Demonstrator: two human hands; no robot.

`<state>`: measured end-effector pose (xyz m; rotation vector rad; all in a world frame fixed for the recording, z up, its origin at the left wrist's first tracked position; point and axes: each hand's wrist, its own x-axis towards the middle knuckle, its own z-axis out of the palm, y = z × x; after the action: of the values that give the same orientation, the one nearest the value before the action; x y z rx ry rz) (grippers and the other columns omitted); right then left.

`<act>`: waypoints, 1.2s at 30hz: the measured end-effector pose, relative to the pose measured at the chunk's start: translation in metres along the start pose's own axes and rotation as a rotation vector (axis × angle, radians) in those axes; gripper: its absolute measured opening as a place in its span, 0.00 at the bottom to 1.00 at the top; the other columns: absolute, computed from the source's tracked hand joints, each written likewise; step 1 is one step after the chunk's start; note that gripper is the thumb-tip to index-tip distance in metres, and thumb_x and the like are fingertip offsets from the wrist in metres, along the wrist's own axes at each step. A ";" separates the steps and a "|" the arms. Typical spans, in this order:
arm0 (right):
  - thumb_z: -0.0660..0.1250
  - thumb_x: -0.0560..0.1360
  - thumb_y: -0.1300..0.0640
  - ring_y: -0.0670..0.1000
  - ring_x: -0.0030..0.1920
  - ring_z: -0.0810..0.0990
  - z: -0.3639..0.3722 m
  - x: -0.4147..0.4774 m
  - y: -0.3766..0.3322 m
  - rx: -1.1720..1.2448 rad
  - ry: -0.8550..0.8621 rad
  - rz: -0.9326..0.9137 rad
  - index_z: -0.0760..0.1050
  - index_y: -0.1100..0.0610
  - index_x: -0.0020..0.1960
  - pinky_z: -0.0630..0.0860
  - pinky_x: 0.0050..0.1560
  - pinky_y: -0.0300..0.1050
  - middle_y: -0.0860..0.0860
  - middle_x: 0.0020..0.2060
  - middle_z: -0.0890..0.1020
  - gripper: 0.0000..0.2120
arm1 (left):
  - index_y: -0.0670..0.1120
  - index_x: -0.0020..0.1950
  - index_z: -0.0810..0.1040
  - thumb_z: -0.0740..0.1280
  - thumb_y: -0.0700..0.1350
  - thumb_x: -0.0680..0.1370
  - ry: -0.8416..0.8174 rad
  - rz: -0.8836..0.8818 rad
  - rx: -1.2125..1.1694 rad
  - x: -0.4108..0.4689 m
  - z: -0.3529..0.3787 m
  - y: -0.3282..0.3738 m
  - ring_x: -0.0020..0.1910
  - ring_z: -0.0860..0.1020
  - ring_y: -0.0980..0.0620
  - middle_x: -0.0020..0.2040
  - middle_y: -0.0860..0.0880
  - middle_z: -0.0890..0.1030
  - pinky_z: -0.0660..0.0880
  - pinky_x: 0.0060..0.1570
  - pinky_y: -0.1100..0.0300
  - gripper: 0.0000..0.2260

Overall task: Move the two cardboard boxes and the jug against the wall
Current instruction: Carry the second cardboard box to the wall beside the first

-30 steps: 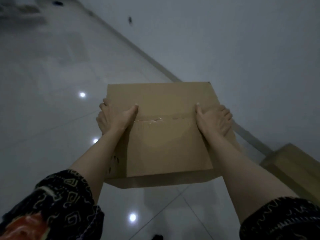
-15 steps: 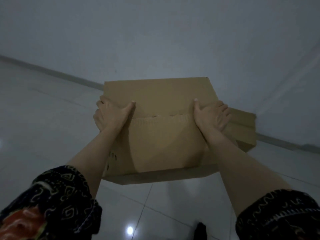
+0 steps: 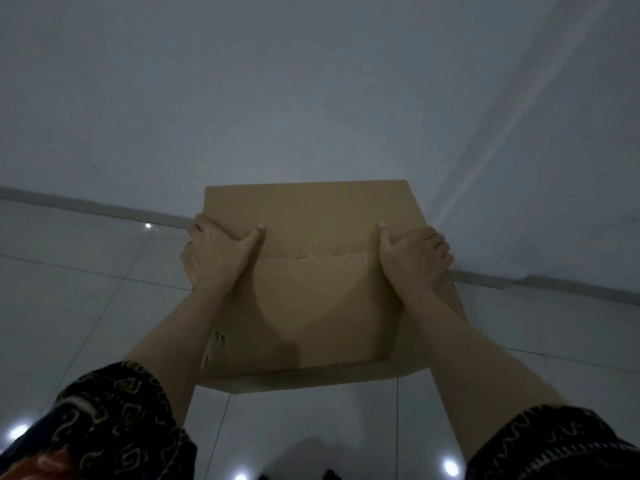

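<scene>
I hold one cardboard box [image 3: 311,289] above the tiled floor [image 3: 69,306], left hand [image 3: 216,258] and right hand [image 3: 414,259] gripping its sides. The wall [image 3: 311,98] now faces me squarely; the second box has left view.

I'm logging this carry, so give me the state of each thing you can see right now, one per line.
box: closed, flaps meeting at a seam on top, held off the floor, near the wall.
left hand: grip shut on the box's left side, thumb on top.
right hand: grip shut on the box's right side, thumb on top.
floor: glossy tiles, reflecting lights.
wall: plain, nothing against it in view.
</scene>
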<state>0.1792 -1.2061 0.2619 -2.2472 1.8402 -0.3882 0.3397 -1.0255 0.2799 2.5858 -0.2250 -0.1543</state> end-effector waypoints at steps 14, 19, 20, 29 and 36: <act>0.57 0.74 0.35 0.63 0.62 0.71 0.079 0.043 -0.106 0.026 -0.027 0.000 0.65 0.70 0.66 0.64 0.62 0.55 0.65 0.63 0.72 0.40 | 0.37 0.72 0.58 0.65 0.68 0.68 0.028 0.010 0.089 0.129 0.004 -0.010 0.64 0.70 0.35 0.67 0.36 0.69 0.68 0.61 0.43 0.45; 0.56 0.74 0.34 0.63 0.65 0.69 0.124 0.026 -0.183 0.008 -0.066 0.008 0.63 0.70 0.68 0.63 0.63 0.55 0.65 0.66 0.70 0.41 | 0.37 0.71 0.59 0.65 0.67 0.69 0.024 0.016 0.097 0.204 -0.012 -0.056 0.64 0.70 0.35 0.66 0.36 0.69 0.68 0.62 0.43 0.43; 0.55 0.74 0.34 0.63 0.65 0.68 0.134 0.023 -0.199 0.013 -0.072 0.014 0.62 0.70 0.68 0.63 0.64 0.55 0.65 0.66 0.70 0.41 | 0.37 0.71 0.58 0.65 0.67 0.69 0.018 0.020 0.099 0.221 -0.014 -0.065 0.64 0.70 0.35 0.67 0.36 0.68 0.67 0.62 0.43 0.44; 0.53 0.75 0.33 0.63 0.66 0.67 0.228 -0.002 -0.266 0.004 -0.099 0.036 0.59 0.71 0.70 0.62 0.65 0.56 0.66 0.68 0.68 0.43 | 0.37 0.72 0.57 0.65 0.67 0.69 -0.001 0.071 0.129 0.316 0.010 -0.135 0.65 0.69 0.34 0.68 0.36 0.67 0.68 0.60 0.42 0.44; 0.53 0.75 0.33 0.63 0.67 0.66 0.331 -0.007 -0.246 -0.014 -0.119 0.073 0.58 0.71 0.71 0.60 0.66 0.55 0.66 0.68 0.67 0.43 | 0.37 0.71 0.58 0.65 0.67 0.69 -0.018 0.077 0.127 0.340 0.102 -0.191 0.64 0.70 0.34 0.67 0.36 0.69 0.69 0.59 0.43 0.44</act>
<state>0.5155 -1.1518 0.0288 -2.1544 1.8629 -0.2244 0.6814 -0.9802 0.0709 2.6981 -0.3506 -0.1396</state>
